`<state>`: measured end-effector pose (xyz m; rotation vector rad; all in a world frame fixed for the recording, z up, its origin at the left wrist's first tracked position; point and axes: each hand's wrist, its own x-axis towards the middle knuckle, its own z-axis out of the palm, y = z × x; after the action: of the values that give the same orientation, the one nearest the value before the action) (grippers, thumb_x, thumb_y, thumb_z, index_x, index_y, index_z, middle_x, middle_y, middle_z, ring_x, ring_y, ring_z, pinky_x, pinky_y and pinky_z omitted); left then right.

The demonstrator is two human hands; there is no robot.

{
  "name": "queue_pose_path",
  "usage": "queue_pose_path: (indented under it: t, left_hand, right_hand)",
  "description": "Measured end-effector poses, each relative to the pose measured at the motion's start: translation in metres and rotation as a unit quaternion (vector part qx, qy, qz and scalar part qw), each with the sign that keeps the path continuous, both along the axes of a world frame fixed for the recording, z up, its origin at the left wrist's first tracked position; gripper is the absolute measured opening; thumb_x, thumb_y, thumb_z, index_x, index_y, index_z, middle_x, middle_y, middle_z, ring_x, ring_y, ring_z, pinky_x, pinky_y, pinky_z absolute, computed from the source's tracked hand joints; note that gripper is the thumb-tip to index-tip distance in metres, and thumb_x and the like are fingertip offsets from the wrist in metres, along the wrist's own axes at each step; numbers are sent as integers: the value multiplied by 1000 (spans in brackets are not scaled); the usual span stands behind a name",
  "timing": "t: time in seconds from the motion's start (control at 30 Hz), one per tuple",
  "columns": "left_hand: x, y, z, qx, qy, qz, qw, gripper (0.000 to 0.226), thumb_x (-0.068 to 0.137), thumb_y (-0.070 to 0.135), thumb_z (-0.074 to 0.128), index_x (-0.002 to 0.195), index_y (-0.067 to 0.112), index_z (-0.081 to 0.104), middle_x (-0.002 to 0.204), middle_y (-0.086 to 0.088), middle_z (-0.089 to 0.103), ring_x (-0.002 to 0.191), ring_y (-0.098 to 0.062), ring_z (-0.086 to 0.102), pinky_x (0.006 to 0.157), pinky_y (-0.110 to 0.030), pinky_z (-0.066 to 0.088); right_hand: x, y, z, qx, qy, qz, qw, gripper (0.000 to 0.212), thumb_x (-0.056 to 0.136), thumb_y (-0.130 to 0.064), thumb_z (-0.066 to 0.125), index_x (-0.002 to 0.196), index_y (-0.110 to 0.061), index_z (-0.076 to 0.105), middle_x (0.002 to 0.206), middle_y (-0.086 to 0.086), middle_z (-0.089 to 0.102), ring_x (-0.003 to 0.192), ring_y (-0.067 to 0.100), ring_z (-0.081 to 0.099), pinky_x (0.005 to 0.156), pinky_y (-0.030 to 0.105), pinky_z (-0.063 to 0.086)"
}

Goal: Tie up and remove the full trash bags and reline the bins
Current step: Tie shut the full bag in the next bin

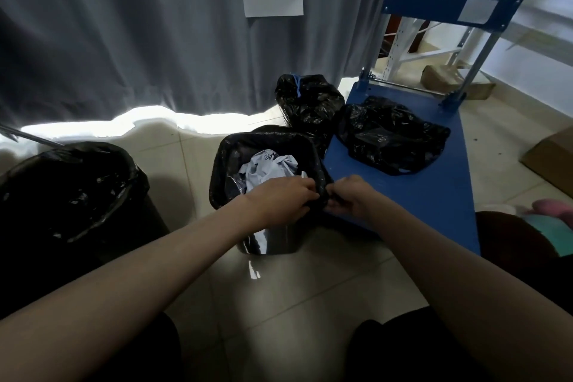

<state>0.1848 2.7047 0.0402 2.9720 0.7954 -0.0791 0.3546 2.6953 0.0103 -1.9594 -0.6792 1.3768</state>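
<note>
both hands meet at the near right corner of the small bin point(266, 245), where the black liner point(223, 158) folds over the rim. the left hand point(286, 198) has its fingers curled over the edge, gripping the plastic, and the right hand point(348, 195) pinches the same fold from the outer side. i'd judge they are working the liner loose there so the mouth can be gathered and tied. pale crumpled paper point(266, 166) fills the bag close to the top, which leaves little slack to draw together.

the bin stands on the tiled floor, touching or just beside the edge of the blue cart point(434, 195). on the cart's deck lies one black bag point(390, 136). a tied bag point(308, 99) with a blue band sits on the floor against the grey curtain point(124, 40), just behind the bin. these look already dealt with.

a larger lined bin point(71, 183) stands well apart on the left. open tile lies between the two bins and in front of the person, so the bag has room to be lifted straight up and swung onto the cart's bare near end. a cardboard box point(552, 161) sits beyond the cart on the right.
</note>
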Motion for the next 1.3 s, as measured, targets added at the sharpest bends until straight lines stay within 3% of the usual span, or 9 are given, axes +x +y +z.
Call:
queue_pose_path:
  t: [0.2,0.37,0.5,0.57,0.7,0.87,1.03,1.2,1.3]
  left_hand:
    - [-3,-3,-3,32,8,-16,999,39,101,32,39,135,20,52,131,-2,47,115,-20,51,90,-34,46]
    - [-10,-7,-9,33,23,11,999,37,98,38,46,128,17,57,131,-3,45,115,-21,48,91,-33,38]
    - [-5,-14,-18,56,-32,163,984,42,93,50,50,119,18,60,117,-3,53,111,-23,50,95,-40,33]
    - [0,-15,-19,37,-80,231,969,41,87,54,55,106,17,60,109,-3,60,105,-23,55,94,-42,34]
    - [3,-14,-13,18,-123,269,955,23,84,42,58,79,21,48,91,-2,65,91,-25,60,91,-41,36]
    - [3,-10,-8,6,-96,264,960,14,81,29,61,83,18,52,87,-4,65,89,-27,59,93,-41,37]
    - [-8,-12,-2,15,-25,241,970,16,79,27,66,86,16,56,88,-5,64,90,-26,60,79,-34,33]
    - [-31,-8,9,-11,50,235,971,24,80,33,68,75,17,50,76,0,52,85,-25,61,75,-33,38]
    - [-40,1,20,-70,58,272,958,32,72,40,75,66,17,54,70,3,49,75,-22,58,65,-30,39]
  right_hand:
    - [-15,3,20,75,14,-16,997,18,80,9,53,68,-4,50,56,10,46,47,17,50,40,19,49]
    - [-28,4,24,102,60,-19,993,27,79,11,53,59,-5,46,46,8,46,34,12,51,41,18,49]
    - [-29,8,24,116,175,-73,975,30,80,16,52,61,-6,46,47,6,39,47,14,48,50,26,57]
    - [-28,10,25,118,185,-70,973,29,81,15,52,62,-6,46,49,6,38,50,14,46,50,25,56]
    - [-27,16,25,137,100,-48,984,26,81,8,53,61,-7,46,50,4,41,50,14,49,51,25,54]
    - [-20,21,14,179,-7,-101,979,29,80,6,55,63,-13,41,68,8,49,63,21,54,70,41,60]
    - [-15,20,9,180,-142,-72,971,16,89,-8,60,79,-13,49,94,8,59,57,18,64,43,23,52]
    - [-12,21,6,148,-197,-42,968,10,87,-9,60,89,-11,50,91,6,56,55,18,62,60,41,62]
    - [-14,19,6,115,-193,21,974,27,83,-16,65,100,-10,45,92,6,51,63,27,64,50,38,59]
